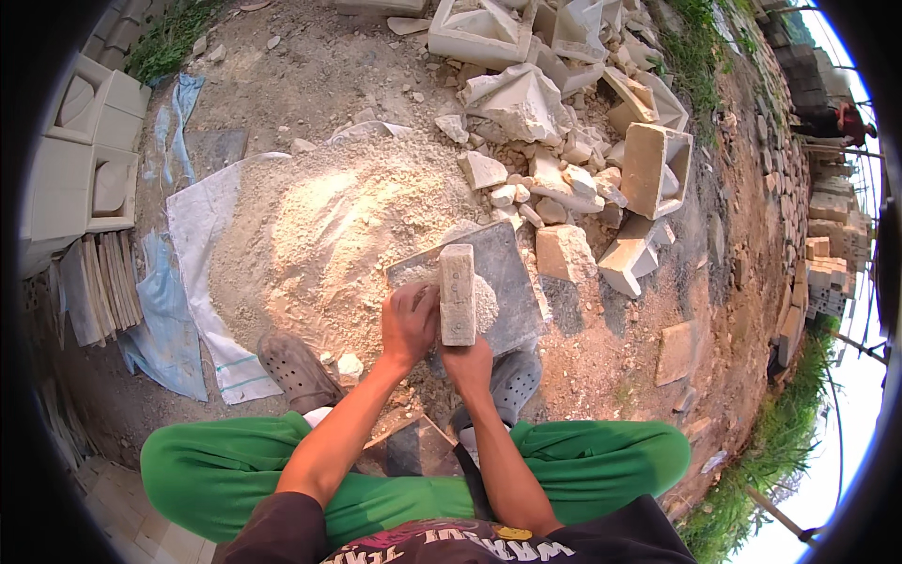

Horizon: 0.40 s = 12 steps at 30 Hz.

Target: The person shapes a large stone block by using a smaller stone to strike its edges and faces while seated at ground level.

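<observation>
My right hand (467, 365) is closed at the near end of a long, pale, dusty rectangular block (458, 296), which rises toward me and hides most of its fingers. Whether the block has a handle beneath it I cannot see. Just left of the block, my left hand (411, 324) has its fingers curled down over a dark flat slab (517, 273); what they hold, if anything, is hidden. Crushed whitish grit (485, 303) lies on the slab around the block.
A heap of pale crushed powder (348, 221) covers a white woven sheet (202, 235) on the left. Broken plaster-like chunks (517, 103) and hollow moulded pieces (658, 169) pile up at the far right. Pale moulded blocks (113, 183) stand at the left edge. My clogs (299, 367) flank the slab's near side.
</observation>
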Tool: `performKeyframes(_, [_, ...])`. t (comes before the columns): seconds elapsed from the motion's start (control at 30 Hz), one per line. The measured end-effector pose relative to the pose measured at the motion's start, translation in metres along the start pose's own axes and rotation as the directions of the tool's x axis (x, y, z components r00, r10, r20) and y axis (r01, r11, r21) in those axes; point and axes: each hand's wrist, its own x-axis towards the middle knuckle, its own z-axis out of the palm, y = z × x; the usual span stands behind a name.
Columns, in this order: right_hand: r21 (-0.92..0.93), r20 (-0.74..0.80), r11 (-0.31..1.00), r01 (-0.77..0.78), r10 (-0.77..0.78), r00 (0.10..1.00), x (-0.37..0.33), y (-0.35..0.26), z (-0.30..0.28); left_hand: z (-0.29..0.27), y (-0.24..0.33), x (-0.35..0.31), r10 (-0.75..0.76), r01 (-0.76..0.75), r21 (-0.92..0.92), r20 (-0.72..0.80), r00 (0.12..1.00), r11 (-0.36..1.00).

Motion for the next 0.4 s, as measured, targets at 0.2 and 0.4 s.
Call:
performKeyframes(0.2, [0.052,0.097,0.982,-0.18,0.174,0.98,-0.001,-0.005,-0.023,0.019,0.025,-0.021,-0.02,-0.045,0.167,0.366,0.931,0.985])
performKeyframes(0.4, [0.096,-0.081,0.983,-0.159,0.167,0.983,0.016,-0.006,-0.068,0.028,0.035,0.024,0.177,-0.259,0.16,0.4,0.899,0.953])
